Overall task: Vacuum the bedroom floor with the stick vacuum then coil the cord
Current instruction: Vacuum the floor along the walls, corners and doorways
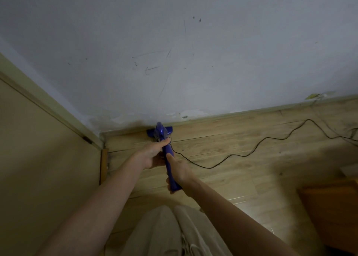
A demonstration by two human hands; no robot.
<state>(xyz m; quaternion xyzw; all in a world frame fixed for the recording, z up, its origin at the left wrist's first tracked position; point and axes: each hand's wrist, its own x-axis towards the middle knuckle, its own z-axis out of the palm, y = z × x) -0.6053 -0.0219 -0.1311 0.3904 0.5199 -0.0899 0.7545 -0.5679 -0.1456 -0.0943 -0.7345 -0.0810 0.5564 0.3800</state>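
The floor (242, 159) under me is pale wood-look plank, dull in the dim light, with a brighter patch near my right forearm. It meets a grey-white wall (174, 52) marked with dark scuffs and scratches, the paint chipped low down along the skirting (251, 111). On my left a beige door (38, 149) stands in its frame, and at the lower right sits the corner of something orange-brown, too cut off to name.

The vacuum (168, 149) is blue-purple plastic, slim, with its head (160, 130) down on the floor right against the skirting near the corner. My left hand (153, 153) grips it higher up the body and my right hand (179, 170) grips the handle end, thumb laid along the top. A thin black cord (251, 151) leaves the vacuum by my hands and snakes loose across the planks to the right edge.

I can read no brand or writing on it.
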